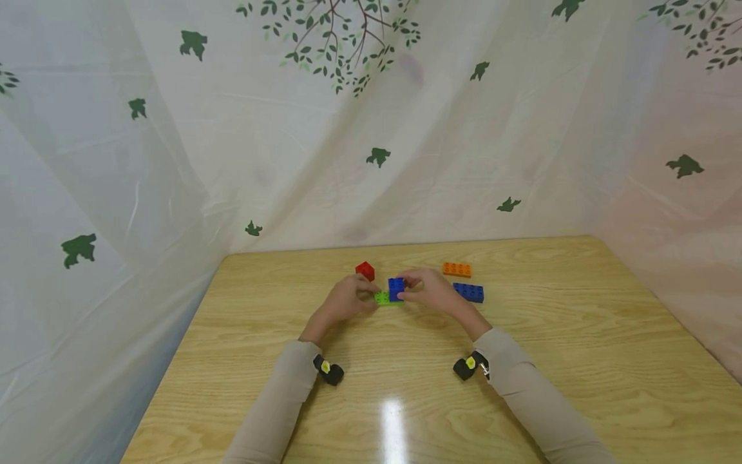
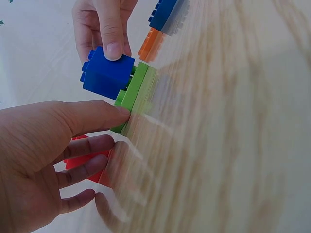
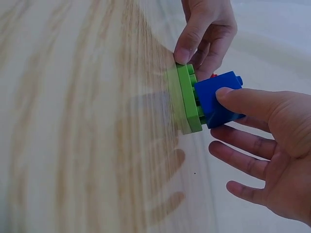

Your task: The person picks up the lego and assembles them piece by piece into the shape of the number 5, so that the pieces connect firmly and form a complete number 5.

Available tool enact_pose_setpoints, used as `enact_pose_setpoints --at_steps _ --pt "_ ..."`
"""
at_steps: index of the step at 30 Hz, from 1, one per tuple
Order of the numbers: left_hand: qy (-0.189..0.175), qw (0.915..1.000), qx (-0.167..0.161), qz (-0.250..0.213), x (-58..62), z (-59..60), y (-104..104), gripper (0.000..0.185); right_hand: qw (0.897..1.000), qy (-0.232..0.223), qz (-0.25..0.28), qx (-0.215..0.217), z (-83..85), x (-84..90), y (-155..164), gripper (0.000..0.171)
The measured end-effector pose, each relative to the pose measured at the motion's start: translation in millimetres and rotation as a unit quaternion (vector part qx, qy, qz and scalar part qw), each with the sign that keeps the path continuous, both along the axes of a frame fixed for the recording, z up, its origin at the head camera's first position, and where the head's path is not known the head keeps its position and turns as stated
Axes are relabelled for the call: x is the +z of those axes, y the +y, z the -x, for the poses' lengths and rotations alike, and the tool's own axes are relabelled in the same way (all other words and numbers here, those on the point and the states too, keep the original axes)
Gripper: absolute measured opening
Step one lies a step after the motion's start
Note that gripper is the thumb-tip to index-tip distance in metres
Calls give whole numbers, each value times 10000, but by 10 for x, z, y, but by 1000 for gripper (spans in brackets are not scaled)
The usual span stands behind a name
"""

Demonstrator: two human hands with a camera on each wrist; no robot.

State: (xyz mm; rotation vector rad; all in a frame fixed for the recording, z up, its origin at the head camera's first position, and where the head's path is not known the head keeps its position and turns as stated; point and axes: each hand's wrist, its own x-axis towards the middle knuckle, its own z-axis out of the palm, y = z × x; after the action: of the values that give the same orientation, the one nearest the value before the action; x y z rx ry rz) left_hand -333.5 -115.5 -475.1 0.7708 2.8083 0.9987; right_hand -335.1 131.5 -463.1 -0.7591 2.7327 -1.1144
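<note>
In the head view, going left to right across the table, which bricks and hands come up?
Left hand → red brick → green plate → blue block → right hand → flat blue brick.

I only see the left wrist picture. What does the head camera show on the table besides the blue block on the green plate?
Observer: An orange plate lies flat behind the right hand.
Operator: Is the red thing by my fingers a block?
Observer: Yes, a red block stands behind the left hand.
Operator: Any more blue?
Observer: A second, flat blue brick lies right of the right hand, apart from the blue block on the green plate.
</note>
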Motion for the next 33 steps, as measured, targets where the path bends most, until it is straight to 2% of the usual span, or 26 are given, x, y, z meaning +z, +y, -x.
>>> enact_pose_setpoints --at_steps 14,33 --pt "-44 10000 37 6 -14 14 -2 31 10000 34 -13 -44 -12 13 -18 41" --pt "-13 10000 -34 -21 -20 10 -8 30 9998 -160 84 -92 -23 38 11 41"
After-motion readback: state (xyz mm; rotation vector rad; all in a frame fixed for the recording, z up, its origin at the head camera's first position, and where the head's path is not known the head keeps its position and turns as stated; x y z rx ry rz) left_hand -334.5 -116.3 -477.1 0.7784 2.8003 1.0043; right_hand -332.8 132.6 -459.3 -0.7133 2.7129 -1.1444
